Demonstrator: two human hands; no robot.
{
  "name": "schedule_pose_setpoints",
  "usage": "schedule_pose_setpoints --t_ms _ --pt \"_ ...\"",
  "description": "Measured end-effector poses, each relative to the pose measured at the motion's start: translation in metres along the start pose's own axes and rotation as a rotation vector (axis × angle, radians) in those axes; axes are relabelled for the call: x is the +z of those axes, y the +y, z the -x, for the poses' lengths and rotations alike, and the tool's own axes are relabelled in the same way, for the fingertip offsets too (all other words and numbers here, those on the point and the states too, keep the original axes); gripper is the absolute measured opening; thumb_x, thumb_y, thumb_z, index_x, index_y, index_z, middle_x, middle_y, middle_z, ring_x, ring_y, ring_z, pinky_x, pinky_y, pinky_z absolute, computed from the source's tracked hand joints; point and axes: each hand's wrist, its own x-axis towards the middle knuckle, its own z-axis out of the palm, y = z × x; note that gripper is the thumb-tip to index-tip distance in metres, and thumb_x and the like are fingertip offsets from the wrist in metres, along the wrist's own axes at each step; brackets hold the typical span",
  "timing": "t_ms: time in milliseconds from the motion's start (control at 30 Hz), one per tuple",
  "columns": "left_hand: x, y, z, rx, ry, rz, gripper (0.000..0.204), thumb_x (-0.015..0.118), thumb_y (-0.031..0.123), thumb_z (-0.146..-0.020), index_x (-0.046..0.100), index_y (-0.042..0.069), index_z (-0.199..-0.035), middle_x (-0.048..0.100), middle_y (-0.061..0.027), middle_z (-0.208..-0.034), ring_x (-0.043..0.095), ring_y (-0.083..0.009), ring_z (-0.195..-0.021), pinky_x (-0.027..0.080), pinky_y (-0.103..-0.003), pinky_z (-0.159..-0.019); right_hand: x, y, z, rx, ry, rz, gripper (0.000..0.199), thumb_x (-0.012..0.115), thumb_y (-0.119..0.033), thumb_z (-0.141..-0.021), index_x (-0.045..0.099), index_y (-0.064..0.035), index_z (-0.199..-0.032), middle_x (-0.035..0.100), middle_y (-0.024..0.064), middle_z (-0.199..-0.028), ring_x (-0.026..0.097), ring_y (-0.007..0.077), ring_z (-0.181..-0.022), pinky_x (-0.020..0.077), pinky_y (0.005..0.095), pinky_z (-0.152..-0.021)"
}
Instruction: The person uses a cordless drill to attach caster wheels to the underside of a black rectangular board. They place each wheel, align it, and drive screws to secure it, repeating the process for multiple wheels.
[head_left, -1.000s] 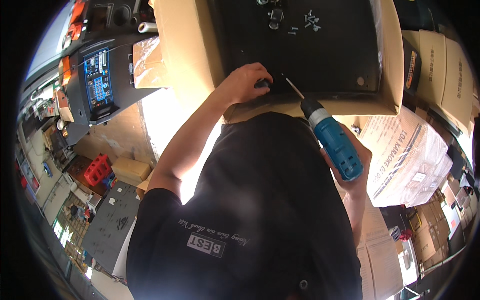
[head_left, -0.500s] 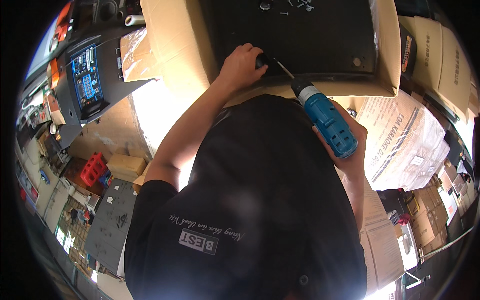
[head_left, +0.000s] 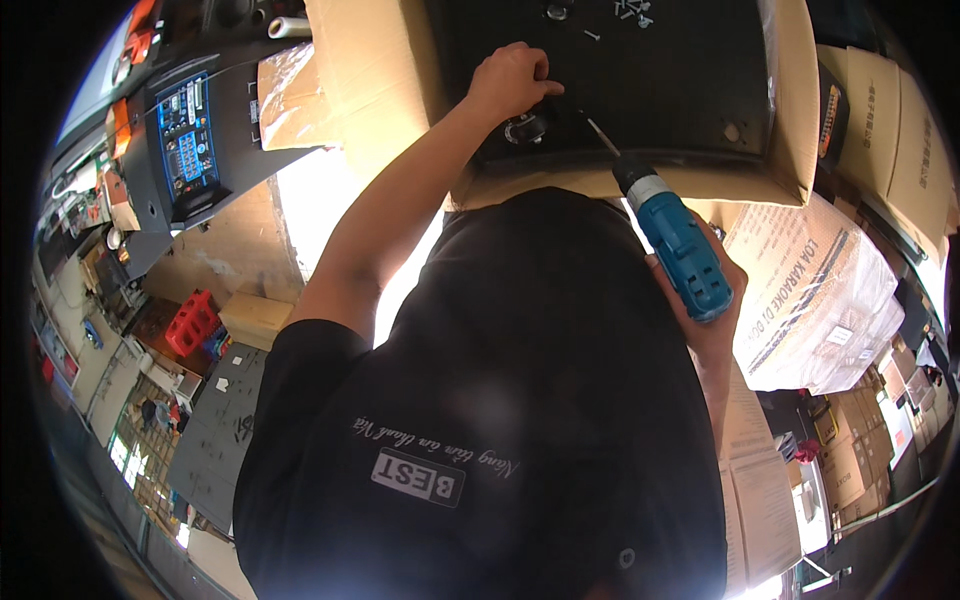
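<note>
A blue power drill (head_left: 684,245) with a black chuck and a long thin bit is gripped in my right hand (head_left: 728,290). Its bit points up and left, over the black panel (head_left: 650,90) inside an open cardboard box. Above that panel is my left hand (head_left: 512,82), fingers curled together; whatever they may hold is hidden. Just below that hand sits a round black fitting (head_left: 526,128) with a shiny rim, near the panel's close edge. A similar round fitting (head_left: 557,10) lies farther back. One loose screw (head_left: 592,35) and a small pile of screws (head_left: 632,12) rest on the panel.
Cardboard walls (head_left: 375,90) of the box rise around the panel. At left stands a black unit with a blue-lit control panel (head_left: 188,140). On the right are a bubble-wrapped carton (head_left: 815,290) and stacked cartons (head_left: 890,140). A red plastic crate (head_left: 192,322) is at lower left.
My left hand has moved away from the round black fitting, up and slightly right, leaving it on the panel. The drill stays in my right hand, its bit still over the panel.
</note>
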Motion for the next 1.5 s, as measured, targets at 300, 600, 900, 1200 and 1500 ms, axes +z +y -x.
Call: schedule_pose_setpoints --t_ms 300,600,900,1200,1500 --pt "-0.013 0.005 0.053 0.331 -0.138 0.077 0.029 0.076 0.03 -0.089 0.077 0.017 -0.115 0.069 -0.0084 -0.13 0.066 -0.0297 -0.115 0.055 -0.041 -0.098 -0.002 -0.001 -0.003 -0.014 0.008 0.025 0.054 0.088 -0.011 -0.085 0.069 -0.0018 -0.134 0.078 0.0135 -0.114 0.077 0.0233 -0.104 0.0599 0.0354 -0.095" --pt "-0.028 0.008 0.079 -0.253 -0.023 -0.025 0.03 0.075 0.032 -0.09 0.074 0.016 -0.115 0.067 -0.0081 -0.124 0.064 -0.0339 -0.118 0.055 -0.046 -0.097 0.004 0.002 -0.018 -0.061 -0.069 0.006 0.054 0.082 -0.006 -0.086 0.066 -0.0013 -0.138 0.077 0.0165 -0.119 0.076 0.0261 -0.11 0.0577 0.0382 -0.1" --pt "-0.028 0.003 0.113 -0.008 -0.059 -0.055 0.031 0.075 0.028 -0.093 0.07 0.009 -0.117 0.071 -0.0135 -0.107 0.068 -0.0333 -0.099 0.056 -0.047 -0.089 0.007 -0.006 -0.04 -0.198 -0.226 -0.005 0.058 0.08 -0.001 -0.083 0.065 -0.0044 -0.139 0.077 0.0169 -0.117 0.077 0.0281 -0.107 0.0588 0.0358 -0.094" --pt "-0.001 0.006 0.14 0.002 -0.009 -0.091 0.035 0.077 0.026 -0.091 0.059 0.004 -0.11 0.068 -0.0134 -0.107 0.07 -0.0343 -0.098 0.058 -0.047 -0.083 0.017 -0.023 -0.048 -0.097 -0.279 0.085 0.051 0.083 -0.009 -0.087 0.068 -0.0036 -0.136 0.078 0.0151 -0.118 0.077 0.0252 -0.108 0.0578 0.0363 -0.1" --pt "-0.001 0.006 0.135 -0.028 -0.123 -0.165 0.049 0.078 0.032 -0.09 0.05 0.002 -0.117 0.05 -0.0374 -0.149 0.07 -0.0408 -0.112 0.061 -0.049 -0.088 0.021 -0.031 -0.051 -0.12 -0.248 0.14 0.058 0.083 -0.007 -0.083 0.066 -0.0041 -0.138 0.079 0.0152 -0.111 0.078 0.0251 -0.099 0.0592 0.0338 -0.09"
